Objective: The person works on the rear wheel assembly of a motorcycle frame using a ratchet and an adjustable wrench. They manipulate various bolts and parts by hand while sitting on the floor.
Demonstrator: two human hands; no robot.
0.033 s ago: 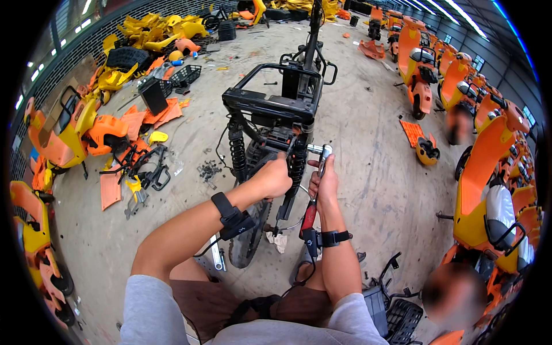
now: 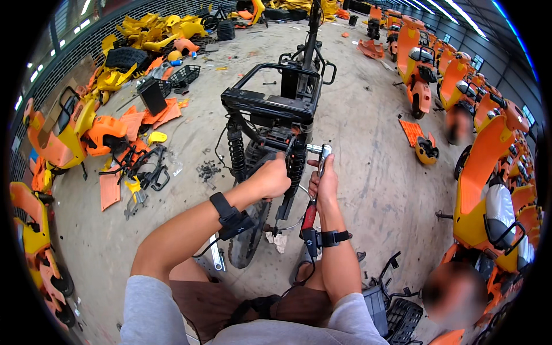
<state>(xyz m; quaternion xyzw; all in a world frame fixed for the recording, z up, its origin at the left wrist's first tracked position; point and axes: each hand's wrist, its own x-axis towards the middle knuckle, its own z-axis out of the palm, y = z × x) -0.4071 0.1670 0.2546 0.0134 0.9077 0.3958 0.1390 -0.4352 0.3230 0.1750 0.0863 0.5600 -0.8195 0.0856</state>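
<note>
A stripped black scooter frame stands before me, with its rear wheel toward me and a coil-spring shock absorber on its left side. My right hand is wrapped round a ratchet wrench with a red and black handle. Its chrome head points up, and a socket reaches left to the frame beside the right shock absorber. Closed above the wheel, against that shock absorber, is my left hand. Whatever its fingers grip is hidden.
Orange and yellow scooters line the right side. Yellow body panels are heaped far left, near a black crate. Small dark parts lie left of the wheel. A silver wrench and a black basket are close to me.
</note>
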